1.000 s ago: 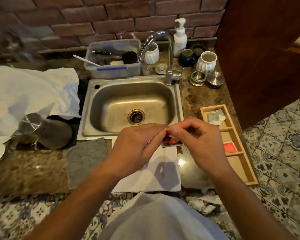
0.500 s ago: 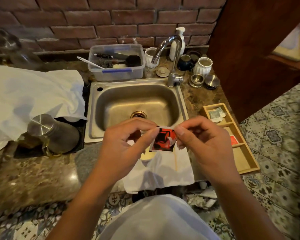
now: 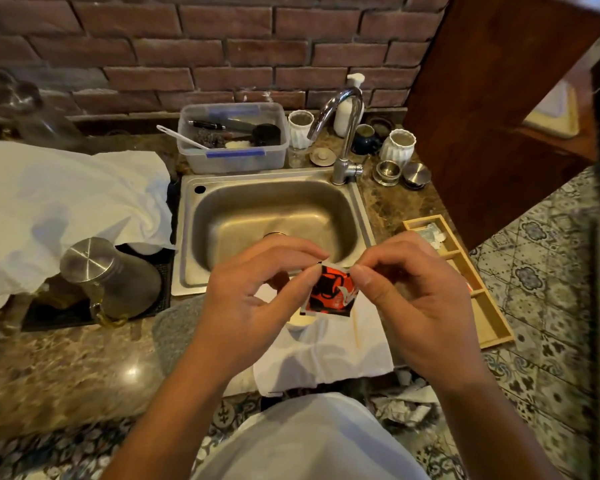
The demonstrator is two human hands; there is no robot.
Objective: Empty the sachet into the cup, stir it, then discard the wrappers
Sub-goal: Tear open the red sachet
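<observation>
A small red and black sachet (image 3: 329, 292) hangs upright between both hands, in front of the sink. My left hand (image 3: 253, 299) pinches its top left corner with thumb and forefinger. My right hand (image 3: 413, 299) pinches its top right corner the same way. Directly below the sachet, a pale cup (image 3: 300, 322) shows only a sliver of rim, on a white cloth (image 3: 326, 351). A thin wooden stir stick (image 3: 355, 329) lies on that cloth to the right of the cup.
The steel sink (image 3: 271, 216) and tap (image 3: 343, 133) lie behind my hands. A wooden tray (image 3: 489, 306) with sachets sits right, at the counter edge. A steel kettle (image 3: 108, 278) and white towel (image 3: 66, 202) are left. A plastic tub (image 3: 232, 140) and jars line the brick wall.
Both hands have lifted the sachet up from the cloth and hold it higher, upright. The head camera has pulled back and tilted, so the cup's rim now shows beneath it.
</observation>
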